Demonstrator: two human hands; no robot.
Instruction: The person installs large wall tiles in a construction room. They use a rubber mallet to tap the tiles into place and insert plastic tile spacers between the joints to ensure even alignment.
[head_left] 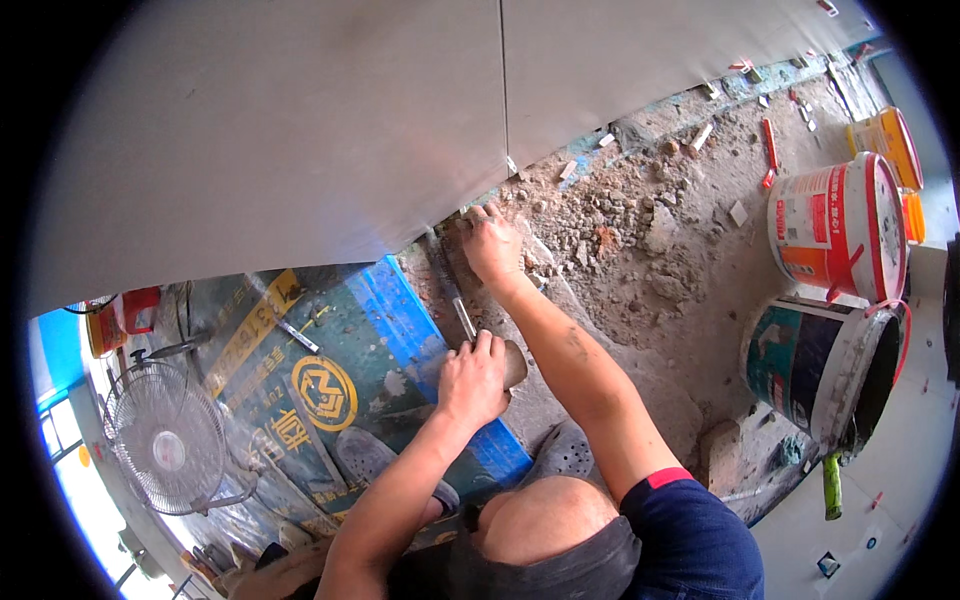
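left hand (474, 380) closed, right hand (491, 245) farther forward (bare forearm (560, 335) outstretched).

Navy sleeve (695, 535), red trim (668, 478) — dark shorts (585, 567) — grey perforated clogs (566, 452).

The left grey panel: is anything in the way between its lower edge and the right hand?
Nothing visible: the right hand is right at the lower edge of the left grey panel, though contact is unclear. The metal-shafted tool is left of that hand, the rubble right, both aside.
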